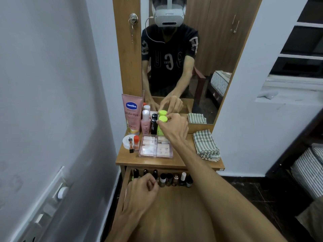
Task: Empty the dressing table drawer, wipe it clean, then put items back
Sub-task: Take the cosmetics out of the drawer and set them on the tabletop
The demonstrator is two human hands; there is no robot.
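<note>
The wooden drawer stands pulled open below the table top. A row of several small nail-polish bottles lines its back edge. My left hand hovers at the left end of that row, fingers curled around a small item I cannot make out. My right hand reaches to the back of the table top and grips a lime-green bottle by its cap, upright next to the mirror. A folded green-checked cloth lies on the table's right side.
On the table's left stand a pink Vaseline tube, a pink bottle and a black bottle. A white jar, an orange-capped tube and a clear organiser box sit in front. Walls close in on both sides.
</note>
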